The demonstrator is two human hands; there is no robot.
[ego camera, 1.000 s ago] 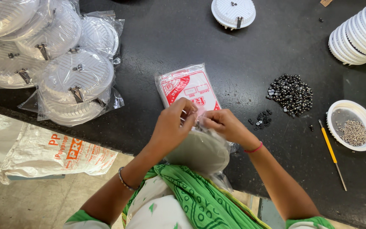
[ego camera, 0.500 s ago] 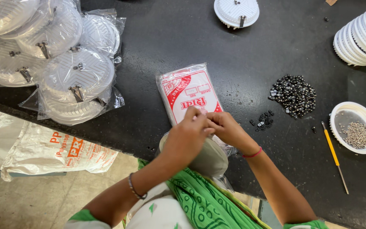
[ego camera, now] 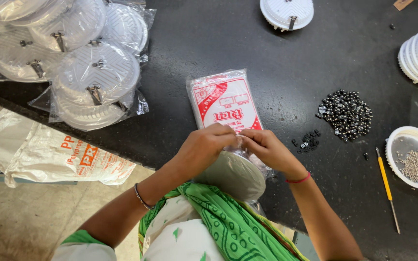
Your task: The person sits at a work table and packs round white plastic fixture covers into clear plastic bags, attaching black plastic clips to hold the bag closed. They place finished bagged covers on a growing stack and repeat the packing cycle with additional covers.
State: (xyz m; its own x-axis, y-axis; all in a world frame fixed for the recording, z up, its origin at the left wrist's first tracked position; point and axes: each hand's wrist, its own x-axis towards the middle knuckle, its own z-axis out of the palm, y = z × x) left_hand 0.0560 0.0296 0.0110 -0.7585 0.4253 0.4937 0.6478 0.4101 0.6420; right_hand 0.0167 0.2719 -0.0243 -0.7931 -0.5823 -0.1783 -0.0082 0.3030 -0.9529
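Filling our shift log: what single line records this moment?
left hand: pinching clear plastic bag mouth | right hand: same | bag: holds round grey disc | behind: red-and-white flat packet

head-worn view, steeply down, near table (ego camera: 180,34)

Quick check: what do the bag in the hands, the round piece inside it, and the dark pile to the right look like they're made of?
Bag: thin clear plastic film, glossy and crinkled. Round piece: looks like moulded plastic, matt pale grey through the film. Dark pile: small shiny black bits with glints, probably metal; too small to be sure. Left hand and right hand pinch the bag's mouth.
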